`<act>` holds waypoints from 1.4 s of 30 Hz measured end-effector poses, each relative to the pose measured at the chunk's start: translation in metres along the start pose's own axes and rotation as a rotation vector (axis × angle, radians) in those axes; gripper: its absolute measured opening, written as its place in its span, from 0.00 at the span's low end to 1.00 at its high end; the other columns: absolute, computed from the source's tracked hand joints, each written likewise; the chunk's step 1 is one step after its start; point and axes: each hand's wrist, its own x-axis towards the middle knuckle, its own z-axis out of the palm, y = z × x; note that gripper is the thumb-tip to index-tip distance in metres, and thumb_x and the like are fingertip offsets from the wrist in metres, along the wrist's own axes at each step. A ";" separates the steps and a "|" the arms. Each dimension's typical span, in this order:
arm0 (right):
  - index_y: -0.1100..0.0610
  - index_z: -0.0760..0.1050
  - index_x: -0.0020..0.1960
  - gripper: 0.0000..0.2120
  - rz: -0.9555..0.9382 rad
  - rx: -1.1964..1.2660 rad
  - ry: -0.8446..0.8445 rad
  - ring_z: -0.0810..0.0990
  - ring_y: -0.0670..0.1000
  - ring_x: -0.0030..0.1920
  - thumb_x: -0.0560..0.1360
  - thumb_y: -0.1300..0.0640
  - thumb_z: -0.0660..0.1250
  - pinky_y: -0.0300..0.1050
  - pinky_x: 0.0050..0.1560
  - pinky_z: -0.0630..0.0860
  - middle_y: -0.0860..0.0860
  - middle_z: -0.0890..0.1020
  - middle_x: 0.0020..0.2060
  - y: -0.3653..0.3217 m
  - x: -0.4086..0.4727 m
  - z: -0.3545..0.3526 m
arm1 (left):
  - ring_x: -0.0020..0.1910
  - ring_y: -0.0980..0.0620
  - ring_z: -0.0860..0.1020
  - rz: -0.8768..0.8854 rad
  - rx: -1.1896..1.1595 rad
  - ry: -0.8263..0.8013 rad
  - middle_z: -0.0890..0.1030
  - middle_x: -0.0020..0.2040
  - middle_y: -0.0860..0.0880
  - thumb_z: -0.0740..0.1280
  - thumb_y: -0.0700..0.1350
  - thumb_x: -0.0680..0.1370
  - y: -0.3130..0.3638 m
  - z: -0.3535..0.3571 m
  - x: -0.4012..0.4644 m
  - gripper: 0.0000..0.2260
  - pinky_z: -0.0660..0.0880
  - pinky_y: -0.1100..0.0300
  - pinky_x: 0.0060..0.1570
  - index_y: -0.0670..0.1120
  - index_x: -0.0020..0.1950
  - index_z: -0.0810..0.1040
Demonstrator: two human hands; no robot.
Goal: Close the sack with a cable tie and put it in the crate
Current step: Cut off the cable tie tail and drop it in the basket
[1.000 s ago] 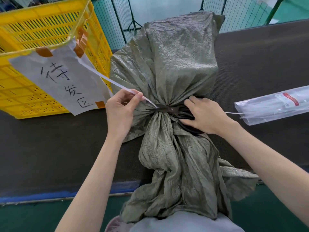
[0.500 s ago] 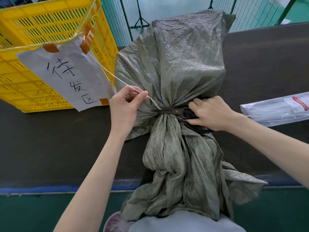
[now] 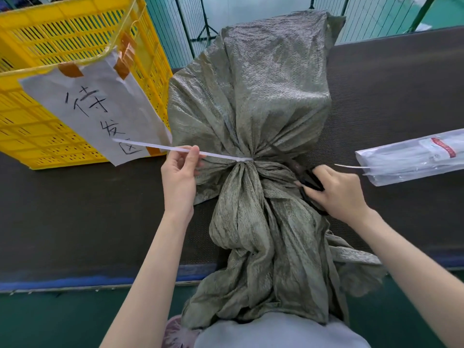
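Swung level since earlier: cable tie (image 3: 175, 148) tail, pinched by left hand (image 3: 178, 176), neck of sack (image 3: 247, 101) rightward; right hand (image 3: 336, 190) gripping scissors (image 3: 309, 182).

Olive-green woven sack (image 3: 251, 96), white cable tie (image 3: 160, 147), yellow slotted crate (image 3: 50, 41), white paper label (image 3: 100, 109) with black handwriting, brown tape, dark grey mat (image 3: 75, 209)

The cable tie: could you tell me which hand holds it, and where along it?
The left hand pinches the cable tie midway along its free tail, left of the cinched sack neck.
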 end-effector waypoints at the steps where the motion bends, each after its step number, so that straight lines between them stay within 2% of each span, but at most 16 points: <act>1: 0.61 0.70 0.35 0.21 0.102 0.055 0.019 0.76 0.58 0.25 0.73 0.43 0.63 0.45 0.23 0.66 0.55 0.75 0.27 0.001 -0.010 0.002 | 0.34 0.60 0.78 -0.026 -0.016 -0.014 0.83 0.37 0.54 0.65 0.42 0.79 -0.002 0.002 -0.003 0.06 0.72 0.67 0.36 0.49 0.43 0.76; 4: 0.57 0.65 0.33 0.22 0.387 0.210 0.040 0.70 0.56 0.25 0.74 0.42 0.66 0.47 0.27 0.66 0.50 0.70 0.25 0.003 -0.037 0.005 | 0.34 0.57 0.80 -0.088 -0.072 -0.079 0.84 0.42 0.47 0.65 0.41 0.79 -0.005 0.012 -0.013 0.04 0.74 0.66 0.36 0.48 0.45 0.75; 6: 0.55 0.63 0.33 0.22 0.500 0.223 0.022 0.68 0.57 0.25 0.74 0.41 0.65 0.49 0.27 0.66 0.48 0.67 0.24 0.008 -0.050 0.007 | 0.34 0.57 0.81 -0.113 -0.089 -0.107 0.84 0.40 0.49 0.65 0.40 0.79 -0.006 0.020 -0.019 0.04 0.74 0.67 0.34 0.47 0.45 0.76; 9: 0.56 0.65 0.34 0.20 0.655 0.160 -0.018 0.75 0.64 0.30 0.74 0.43 0.66 0.49 0.29 0.66 0.55 0.74 0.25 0.019 -0.064 0.013 | 0.33 0.57 0.81 -0.146 -0.115 -0.134 0.84 0.36 0.50 0.65 0.39 0.79 -0.009 0.032 -0.028 0.04 0.75 0.68 0.34 0.45 0.45 0.76; 14: 0.58 0.70 0.38 0.20 0.856 0.049 -0.177 0.78 0.68 0.40 0.73 0.41 0.65 0.51 0.36 0.66 0.64 0.80 0.35 0.029 -0.063 0.025 | 0.34 0.56 0.82 -0.171 -0.123 -0.146 0.85 0.37 0.48 0.66 0.40 0.79 -0.011 0.042 -0.035 0.02 0.76 0.68 0.35 0.44 0.46 0.76; 19: 0.60 0.69 0.46 0.19 0.828 -0.081 -0.342 0.79 0.67 0.46 0.72 0.44 0.68 0.53 0.41 0.70 0.64 0.81 0.43 0.036 -0.049 0.030 | 0.31 0.57 0.80 -0.189 -0.085 -0.173 0.85 0.35 0.49 0.66 0.39 0.78 -0.013 0.047 -0.037 0.04 0.75 0.69 0.34 0.45 0.44 0.76; 24: 0.60 0.63 0.51 0.21 0.826 -0.130 -0.309 0.79 0.69 0.47 0.72 0.49 0.69 0.55 0.40 0.71 0.65 0.81 0.45 0.042 -0.041 0.028 | 0.30 0.59 0.79 -0.202 -0.053 -0.170 0.84 0.33 0.50 0.66 0.39 0.78 -0.016 0.048 -0.037 0.04 0.75 0.69 0.34 0.45 0.43 0.76; 27: 0.62 0.63 0.54 0.22 0.818 -0.169 -0.286 0.80 0.69 0.47 0.72 0.50 0.70 0.55 0.40 0.72 0.64 0.81 0.48 0.048 -0.038 0.025 | 0.30 0.59 0.79 -0.218 -0.056 -0.164 0.84 0.34 0.50 0.66 0.39 0.78 -0.020 0.050 -0.039 0.04 0.74 0.69 0.34 0.45 0.43 0.76; 35: 0.64 0.69 0.52 0.13 0.781 -0.142 -0.329 0.77 0.67 0.50 0.74 0.56 0.66 0.56 0.41 0.73 0.62 0.76 0.52 0.044 -0.038 0.023 | 0.30 0.59 0.78 -0.217 -0.024 -0.153 0.84 0.34 0.52 0.66 0.40 0.78 -0.023 0.059 -0.044 0.05 0.73 0.70 0.34 0.46 0.43 0.77; 38: 0.65 0.71 0.51 0.09 0.759 -0.120 -0.295 0.77 0.67 0.48 0.74 0.60 0.63 0.52 0.38 0.68 0.62 0.75 0.50 0.045 -0.041 0.021 | 0.30 0.59 0.77 -0.204 -0.005 -0.146 0.84 0.33 0.52 0.66 0.40 0.78 -0.023 0.058 -0.046 0.04 0.73 0.70 0.34 0.45 0.43 0.77; 42: 0.64 0.73 0.46 0.05 0.711 0.022 -0.220 0.76 0.64 0.46 0.74 0.63 0.62 0.48 0.40 0.64 0.61 0.77 0.46 0.042 -0.042 0.008 | 0.30 0.59 0.77 -0.194 -0.013 -0.122 0.83 0.33 0.52 0.67 0.39 0.78 -0.023 0.059 -0.053 0.04 0.73 0.70 0.34 0.45 0.43 0.77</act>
